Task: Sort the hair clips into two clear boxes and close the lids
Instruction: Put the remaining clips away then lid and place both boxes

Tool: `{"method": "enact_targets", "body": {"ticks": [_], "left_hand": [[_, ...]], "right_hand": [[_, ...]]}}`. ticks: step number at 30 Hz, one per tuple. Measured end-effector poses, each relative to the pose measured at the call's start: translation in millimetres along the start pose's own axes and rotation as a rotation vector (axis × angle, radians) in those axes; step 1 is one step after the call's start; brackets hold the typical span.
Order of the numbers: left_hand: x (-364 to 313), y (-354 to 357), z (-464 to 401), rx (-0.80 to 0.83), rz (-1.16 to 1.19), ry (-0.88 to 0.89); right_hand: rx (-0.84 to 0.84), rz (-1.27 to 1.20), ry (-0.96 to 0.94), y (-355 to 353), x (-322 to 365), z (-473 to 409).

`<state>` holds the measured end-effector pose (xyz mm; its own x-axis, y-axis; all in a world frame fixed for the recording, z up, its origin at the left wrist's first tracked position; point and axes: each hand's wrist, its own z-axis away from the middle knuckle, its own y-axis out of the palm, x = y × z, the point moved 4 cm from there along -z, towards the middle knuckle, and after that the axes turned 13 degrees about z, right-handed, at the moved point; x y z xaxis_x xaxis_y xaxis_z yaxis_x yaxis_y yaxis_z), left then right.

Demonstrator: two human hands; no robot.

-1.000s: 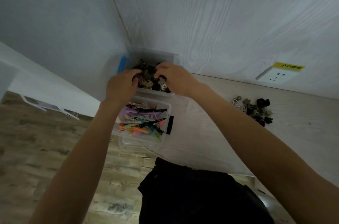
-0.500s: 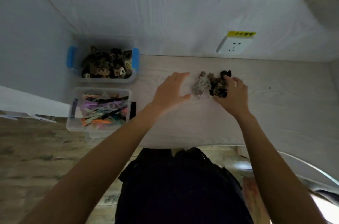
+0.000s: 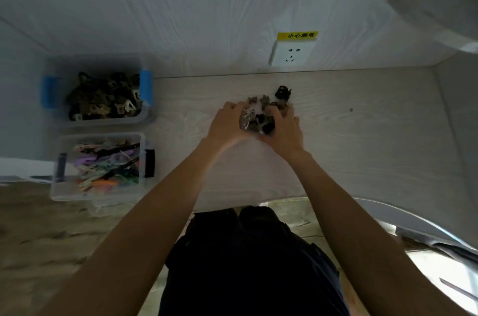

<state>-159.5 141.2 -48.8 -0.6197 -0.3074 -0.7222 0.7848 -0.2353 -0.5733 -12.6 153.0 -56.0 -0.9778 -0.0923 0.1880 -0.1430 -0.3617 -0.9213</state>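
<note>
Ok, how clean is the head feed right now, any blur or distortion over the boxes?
Head view: dim, bluish light; the clear blue-latched box of dark clips and clear black-latched box of colourful clips are smeared by motion blur; wide-angle distortion bends the white desk edge; both hands stay fairly sharp.

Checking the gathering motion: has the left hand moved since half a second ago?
Yes. The left hand closed rightward onto the clip pile below the wall socket.

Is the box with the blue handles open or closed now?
Open. The box with blue handles has no lid on it, and the dark clips heaped inside lie uncovered.
</note>
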Motion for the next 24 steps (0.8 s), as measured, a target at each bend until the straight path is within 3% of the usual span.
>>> {"method": "enact_targets", "body": {"ticks": [11, 24], "left_hand": [[19.2, -10.2, 14.1, -0.041, 0.112, 0.009], [42.8, -21.1, 25.4, -0.071, 0.168, 0.007]], "right_hand": [[0.057, -0.005, -0.133, 5.7, 14.0, -5.0], [-0.047, -0.358, 0.066, -5.0, -17.2, 12.1]]}}
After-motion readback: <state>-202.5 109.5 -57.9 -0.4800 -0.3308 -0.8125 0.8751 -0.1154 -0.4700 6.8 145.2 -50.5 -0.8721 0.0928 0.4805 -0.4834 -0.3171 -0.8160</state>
